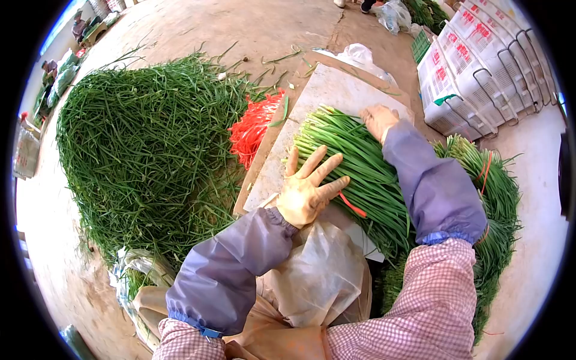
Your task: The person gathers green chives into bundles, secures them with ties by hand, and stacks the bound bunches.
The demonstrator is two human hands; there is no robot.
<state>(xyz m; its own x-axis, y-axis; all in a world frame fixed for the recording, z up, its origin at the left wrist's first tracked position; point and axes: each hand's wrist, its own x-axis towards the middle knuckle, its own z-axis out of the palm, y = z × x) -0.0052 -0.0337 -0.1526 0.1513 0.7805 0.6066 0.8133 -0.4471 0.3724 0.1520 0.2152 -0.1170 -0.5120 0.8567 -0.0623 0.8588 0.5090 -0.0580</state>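
Observation:
A large bunch of green stalks (pixel 354 153) lies on a pale board, its light cut ends toward the upper left. My left hand (pixel 306 192), in a cream glove, rests at the near left side of the bunch with its fingers spread. At the bunch's far right side is my right hand (pixel 379 120), also gloved, its fingers bent down beside the stalks; what its fingertips hold, if anything, is hidden. A red strip (pixel 353 205) shows at the bunch's near edge, just right of my left hand.
Loose greens (pixel 144 150) are heaped at the left. Red ties (pixel 257 126) lie by the board (pixel 327 87). Tied bunches (pixel 501 210) are stacked at the right, below white crates (pixel 474 72). People sit at the far upper left.

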